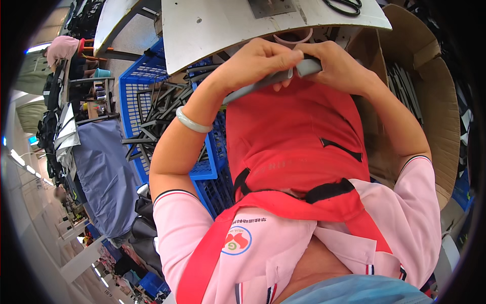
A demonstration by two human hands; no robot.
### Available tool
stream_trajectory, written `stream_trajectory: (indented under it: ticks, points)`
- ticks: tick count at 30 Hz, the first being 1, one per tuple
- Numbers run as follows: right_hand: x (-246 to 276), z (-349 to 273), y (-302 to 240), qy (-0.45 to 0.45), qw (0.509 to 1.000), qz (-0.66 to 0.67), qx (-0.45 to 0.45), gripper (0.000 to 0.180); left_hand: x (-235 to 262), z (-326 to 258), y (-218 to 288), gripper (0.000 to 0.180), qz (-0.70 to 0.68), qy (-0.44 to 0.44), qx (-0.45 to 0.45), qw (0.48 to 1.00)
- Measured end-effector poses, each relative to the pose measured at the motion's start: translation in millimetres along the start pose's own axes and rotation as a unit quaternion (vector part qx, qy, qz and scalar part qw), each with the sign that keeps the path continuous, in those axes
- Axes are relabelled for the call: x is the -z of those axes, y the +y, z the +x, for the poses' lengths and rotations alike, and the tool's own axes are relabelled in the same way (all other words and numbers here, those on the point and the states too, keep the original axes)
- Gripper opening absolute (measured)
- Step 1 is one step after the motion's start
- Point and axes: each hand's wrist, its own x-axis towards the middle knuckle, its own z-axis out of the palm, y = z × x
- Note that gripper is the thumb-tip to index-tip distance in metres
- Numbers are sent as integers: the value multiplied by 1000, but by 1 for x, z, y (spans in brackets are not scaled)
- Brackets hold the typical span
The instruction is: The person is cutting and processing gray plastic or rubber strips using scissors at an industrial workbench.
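Note:
Both my hands are together over my red apron (293,131), close to the edge of a white table. My left hand (260,63), with a pale bangle on its forearm, is closed around a long grey strip (253,88) that slopes down to the left. Closed fingers of my right hand (331,66) grip a shorter grey piece (309,67) whose end faces the strip's end. The two ends lie side by side at my fingertips. Whether they belong to one folded strip or to two, I cannot tell. My fingers partly hide both.
Grey strips (157,111) fill a blue plastic crate (132,88) at my left. More strips stand in an open cardboard box (438,116) at my right. Ahead, the white table (217,25) carries black-handled scissors (345,6) and a metal plate (271,7). Another person (63,49) sits far left.

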Motion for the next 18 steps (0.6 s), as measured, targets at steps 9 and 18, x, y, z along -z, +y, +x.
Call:
stream_trajectory:
  ticks: [9, 18]
  points:
    - [28, 20, 18, 62, 963, -262, -2, 31, 14, -11, 17, 25, 243, 218, -70, 943]
    - [67, 71, 23, 145, 921, -359, -47, 38, 55, 31, 34, 33, 287, 310, -170, 890]
